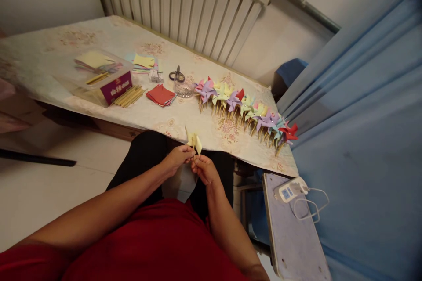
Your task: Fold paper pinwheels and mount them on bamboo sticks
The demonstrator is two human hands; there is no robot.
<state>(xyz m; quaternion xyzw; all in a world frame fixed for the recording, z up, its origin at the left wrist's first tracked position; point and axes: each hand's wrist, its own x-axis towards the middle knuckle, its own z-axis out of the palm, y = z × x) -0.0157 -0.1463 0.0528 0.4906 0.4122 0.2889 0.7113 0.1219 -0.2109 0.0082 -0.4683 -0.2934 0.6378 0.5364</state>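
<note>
A pale yellow paper pinwheel [197,142] is held up at the near edge of the table, in front of my lap. My left hand [181,156] is closed in a pinch just below its paper blades. Close beside it, my right hand [205,169] has its thumb and fingers pressed together on the pinwheel's thin stick. The two hands nearly touch, and the fingers hide part of the stick. On the table ahead lie a stack of red paper squares [161,95], a clear glass dish [184,90] and black-handled scissors [177,74].
Finished pinwheels [233,100] in several colours lie in a long row at right. A clear plastic box [77,92] with paper stands at left, near loose wooden sticks [129,96]. A bench [295,237] at lower right bears a white power strip [290,189] with a cable.
</note>
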